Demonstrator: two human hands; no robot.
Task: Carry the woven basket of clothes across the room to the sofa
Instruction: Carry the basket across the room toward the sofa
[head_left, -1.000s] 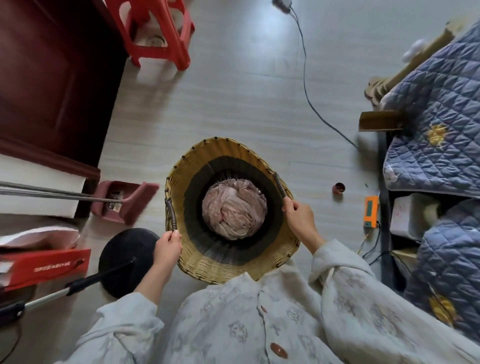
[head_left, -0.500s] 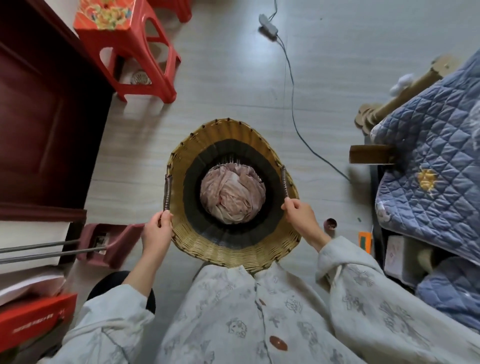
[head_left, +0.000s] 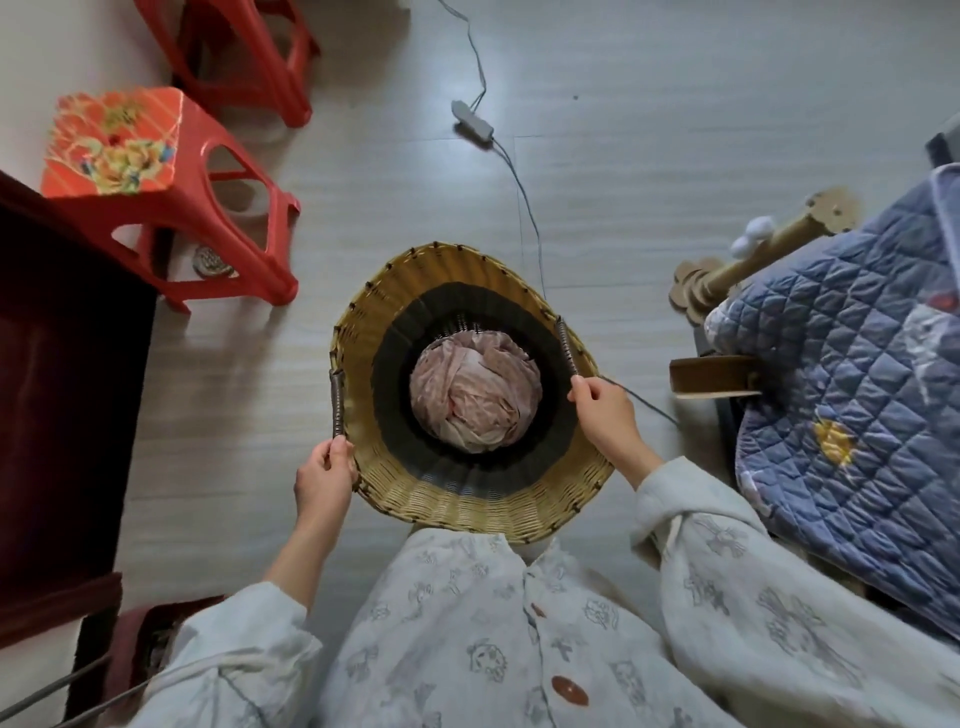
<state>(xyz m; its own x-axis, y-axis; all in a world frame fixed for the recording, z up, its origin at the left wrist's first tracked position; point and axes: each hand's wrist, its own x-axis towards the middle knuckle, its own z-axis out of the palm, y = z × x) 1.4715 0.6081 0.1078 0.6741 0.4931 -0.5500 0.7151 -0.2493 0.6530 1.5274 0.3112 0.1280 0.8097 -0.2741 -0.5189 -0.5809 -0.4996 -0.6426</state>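
A round woven basket (head_left: 467, 499) with a tan rim and a dark inner band hangs in front of my body, above the pale floor. A bundle of pinkish cloth (head_left: 475, 397) lies at its bottom. My left hand (head_left: 324, 475) is closed on the near end of the left handle (head_left: 337, 405). My right hand (head_left: 605, 410) is closed on the near end of the right handle (head_left: 567, 345). A sofa with a blue quilted cover (head_left: 852, 410) stands at the right edge.
Two red plastic stools (head_left: 171, 192) stand at the upper left, beside dark red wooden furniture (head_left: 62, 405). A grey cable with a power adapter (head_left: 472, 122) runs across the floor ahead, passing under the basket. A cardboard toy stand (head_left: 748, 254) leans by the sofa.
I have moved forward with the basket held in both hands. The stools and the cable adapter have come nearer; the dustpan, black disc and orange device have dropped out of view.
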